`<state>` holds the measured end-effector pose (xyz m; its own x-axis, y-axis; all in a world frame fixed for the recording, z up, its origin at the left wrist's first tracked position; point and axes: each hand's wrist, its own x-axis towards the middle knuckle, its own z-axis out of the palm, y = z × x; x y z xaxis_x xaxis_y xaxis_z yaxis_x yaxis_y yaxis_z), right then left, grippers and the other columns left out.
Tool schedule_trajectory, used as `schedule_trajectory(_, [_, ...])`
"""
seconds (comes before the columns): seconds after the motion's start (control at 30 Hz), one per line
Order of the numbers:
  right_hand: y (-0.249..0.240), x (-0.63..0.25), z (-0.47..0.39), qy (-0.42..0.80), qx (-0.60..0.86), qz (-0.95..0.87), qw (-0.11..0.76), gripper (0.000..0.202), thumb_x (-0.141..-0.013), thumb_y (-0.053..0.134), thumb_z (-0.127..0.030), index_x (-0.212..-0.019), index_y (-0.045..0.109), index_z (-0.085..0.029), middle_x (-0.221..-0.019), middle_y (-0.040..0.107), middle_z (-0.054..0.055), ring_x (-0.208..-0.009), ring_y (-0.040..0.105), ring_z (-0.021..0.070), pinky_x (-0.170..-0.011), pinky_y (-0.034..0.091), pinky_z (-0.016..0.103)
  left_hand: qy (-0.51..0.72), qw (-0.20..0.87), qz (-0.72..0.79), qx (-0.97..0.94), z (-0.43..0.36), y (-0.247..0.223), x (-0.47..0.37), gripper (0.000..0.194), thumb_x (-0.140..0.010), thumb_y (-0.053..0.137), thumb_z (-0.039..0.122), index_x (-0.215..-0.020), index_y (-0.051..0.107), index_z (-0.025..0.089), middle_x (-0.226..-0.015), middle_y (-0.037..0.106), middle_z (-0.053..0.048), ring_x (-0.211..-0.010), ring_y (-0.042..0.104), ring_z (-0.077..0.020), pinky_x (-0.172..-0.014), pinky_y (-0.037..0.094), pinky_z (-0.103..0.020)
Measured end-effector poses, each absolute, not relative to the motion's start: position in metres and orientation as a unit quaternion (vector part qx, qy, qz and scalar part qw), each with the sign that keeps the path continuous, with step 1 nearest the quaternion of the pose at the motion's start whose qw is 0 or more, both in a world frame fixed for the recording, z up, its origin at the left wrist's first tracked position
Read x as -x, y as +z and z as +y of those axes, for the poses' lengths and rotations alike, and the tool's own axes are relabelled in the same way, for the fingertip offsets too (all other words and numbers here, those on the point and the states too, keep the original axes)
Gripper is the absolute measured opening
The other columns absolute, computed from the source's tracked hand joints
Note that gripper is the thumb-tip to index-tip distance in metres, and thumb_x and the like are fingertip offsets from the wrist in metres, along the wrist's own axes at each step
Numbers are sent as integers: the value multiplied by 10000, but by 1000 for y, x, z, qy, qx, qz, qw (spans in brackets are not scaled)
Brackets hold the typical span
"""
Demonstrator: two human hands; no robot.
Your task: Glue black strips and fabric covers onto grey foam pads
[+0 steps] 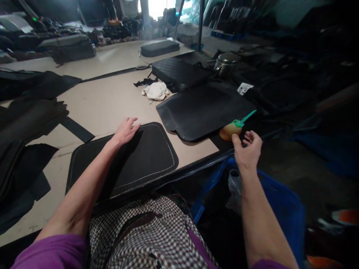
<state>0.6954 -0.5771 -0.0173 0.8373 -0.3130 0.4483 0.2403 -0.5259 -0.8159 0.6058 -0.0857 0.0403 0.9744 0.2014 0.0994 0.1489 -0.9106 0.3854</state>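
A black rounded panel [140,157] with a pale stitched or drawn line along its border lies flat at the table's near edge. My left hand [127,130] is over its far edge, fingers stretched and holding nothing. My right hand [249,149] is beside a squat amber bottle [230,132] with a green cap and spout. Its thumb is apart from the half-curled fingers, and nothing shows between them. Whether the thumb touches the bottle, I cannot tell. Behind the bottle lies a larger black sheet [202,112] with a notched corner.
Black fabric pieces [25,149] are piled at the left. Farther back are a white crumpled cloth [155,91], a black quilted slab [179,73], a metal pot [226,61] and a dark padded block [159,48]. A blue crate [283,201] stands below the table at right.
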Motion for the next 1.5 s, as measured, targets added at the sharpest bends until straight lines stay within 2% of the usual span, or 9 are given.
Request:
schedule_trajectory(0.13, [-5,-643,-551,-345,820,-17,456,375,-979,641,-449,-1173,671,-129,-1062,706,140,-878,659,216,-795,505,344,117,227,77,-964,-78,49,-553,488,-1024,484,484,-1388,579,173,-1325,627,-149,-1211,610,-271,-1042,511,-439])
schedule_trajectory(0.27, [3,-600,-499,-251,847,-114,455,318,-971,658,-497,-990,712,-184,-797,694,30,-691,635,180,-717,490,312,157,261,82,-949,-85,57,-483,368,-1005,551,428,-1303,614,220,-1233,674,-94,-1162,626,-248,-1070,497,-430])
schedule_trajectory(0.4, [13,-567,-436,-146,828,-300,450,287,-1005,626,-468,-886,689,-215,-668,626,-22,-559,576,138,-610,449,277,195,247,150,-937,-80,58,-410,310,-1014,534,358,-1276,630,225,-1055,656,-62,-1020,635,-220,-984,526,-392])
schedule_trajectory(0.67, [31,-502,-342,14,644,-574,505,115,-1044,552,-198,-967,627,-239,-778,673,-9,-648,657,139,-629,538,251,257,181,354,-881,-39,66,-238,309,-1025,501,381,-1231,675,229,-1086,680,-64,-1023,654,-211,-974,529,-367])
schedule_trajectory(0.83, [21,-472,-314,101,561,-647,506,205,-1018,537,-112,-1162,622,-231,-949,736,29,-797,726,159,-735,608,265,278,183,465,-820,-33,69,-167,315,-999,534,427,-1190,695,234,-1163,717,-69,-1028,684,-213,-951,549,-359])
schedule_trajectory(1.0, [22,-459,-304,128,532,-677,492,270,-995,446,-62,-1119,622,-223,-976,717,53,-886,717,184,-781,614,314,268,206,431,-837,-30,70,-183,314,-996,537,436,-1182,698,241,-1143,721,-70,-1015,689,-216,-939,560,-364])
schedule_trajectory(1.23, [31,-455,-308,115,557,-660,492,339,-970,411,-21,-1141,619,-227,-992,725,60,-911,720,194,-802,626,336,236,232,219,-918,11,73,-327,253,-1013,549,360,-1167,701,229,-1158,729,-76,-1044,683,-219,-965,543,-376])
schedule_trajectory(1.37, [23,-454,-320,118,561,-654,494,321,-974,455,-41,-1155,638,-232,-1029,734,70,-942,740,202,-798,642,306,216,148,163,-951,13,69,-375,212,-1001,569,288,-1155,688,204,-1158,725,-131,-1116,668,-261,-998,526,-432])
schedule_trajectory(1.5, [1,-450,-323,152,529,-671,497,302,-973,497,-68,-1170,654,-233,-1051,735,75,-941,754,206,-823,651,291,215,68,201,-953,0,60,-333,234,-1032,552,337,-1194,666,212,-1191,711,-137,-1136,657,-263,-993,507,-432])
